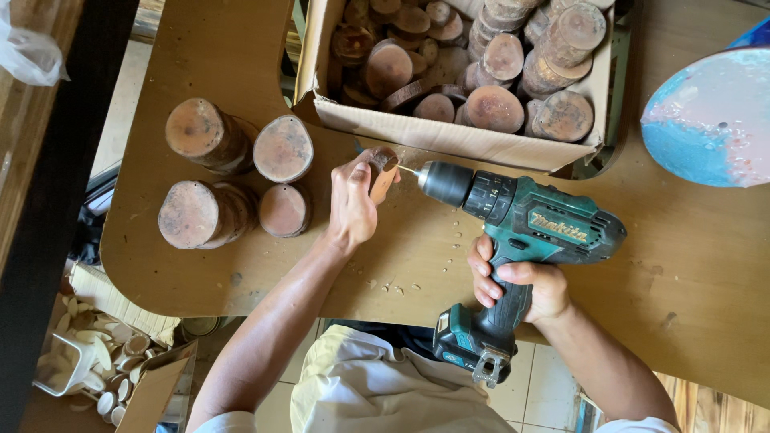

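Observation:
My left hand grips a small round wood slice, standing it on edge on the brown table. My right hand is wrapped around the handle of a teal and black cordless drill. The drill lies level, pointing left. Its thin bit meets the right face of the wood slice.
Stacks of round wood slices stand to the left of my left hand. An open cardboard box full of wood slices sits behind the drill. A blue and white round stool top is at the right. Wood chips lie near the table's front edge.

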